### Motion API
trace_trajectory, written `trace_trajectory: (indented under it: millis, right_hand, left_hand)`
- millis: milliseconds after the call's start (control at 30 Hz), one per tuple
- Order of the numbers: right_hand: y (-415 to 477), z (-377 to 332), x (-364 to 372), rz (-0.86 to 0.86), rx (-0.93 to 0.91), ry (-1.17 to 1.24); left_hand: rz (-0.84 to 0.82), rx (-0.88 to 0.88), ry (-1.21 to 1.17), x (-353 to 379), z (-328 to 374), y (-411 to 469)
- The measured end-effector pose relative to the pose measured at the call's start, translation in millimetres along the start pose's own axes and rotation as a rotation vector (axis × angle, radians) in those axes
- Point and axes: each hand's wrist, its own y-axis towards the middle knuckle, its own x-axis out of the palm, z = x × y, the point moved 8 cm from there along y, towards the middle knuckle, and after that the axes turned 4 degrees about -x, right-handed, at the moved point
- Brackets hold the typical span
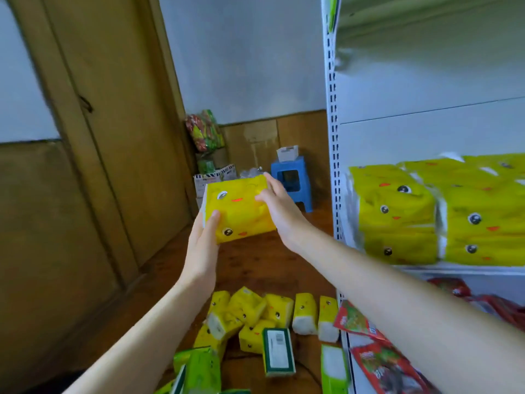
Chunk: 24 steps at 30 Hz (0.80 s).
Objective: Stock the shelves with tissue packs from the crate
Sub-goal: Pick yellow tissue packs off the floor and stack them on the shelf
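Aloft, one tissue pack (240, 210) was gripped endwise by left hand (203, 240) and right hand (279, 206), long axis 9-to-3 o'clock; shelf (454, 269) was noted at 3 o'clock, right hand nearer.

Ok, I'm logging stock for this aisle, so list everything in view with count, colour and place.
held tissue packs: apparently two, yellow, between both grips
shelf tissue packs: several stacks, yellow, middle shelf, right
floor tissue packs: about nine, yellow, floor by shelf foot
green packs: several, green, floor, bottom edge
snack bags: several, red, lower shelf
shelf unit: one, white, right
stool: one, blue, by far wall
basket: one, white, on the stool
boxes: a few, white and brown, far corner
door: one, brown, left
left grip: one, bare hand, holds held packs' left end
right grip: one, bare hand, holds their right end
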Motion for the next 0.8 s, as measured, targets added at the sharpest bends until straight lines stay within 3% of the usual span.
trace_trajectory:
  millis: [200, 567, 700, 800]
  right_hand:
    - [1.2, -72.7, -75.8, 0.130, -0.160, -0.099]
    - [-94.2, -139.5, -367.5, 0.627, -0.265, -0.174]
    - [-149.7, -135.2, -475.5, 0.794, -0.226, -0.132]
    - [-186.1, -126.0, -537.4, 0.887, -0.189, -0.121]
  left_hand:
    - [-0.058, 0.052, -0.047, 84.6, 34.6, 13.3]
    - [-0.573, 0.167, 0.145, 355.1, 52.6, -71.8]
    - [-0.705, 0.351, 0.506, 441.7, 31.0, -112.7]
    - [-0.759, 0.474, 0.938, 486.0, -0.3, -127.2]
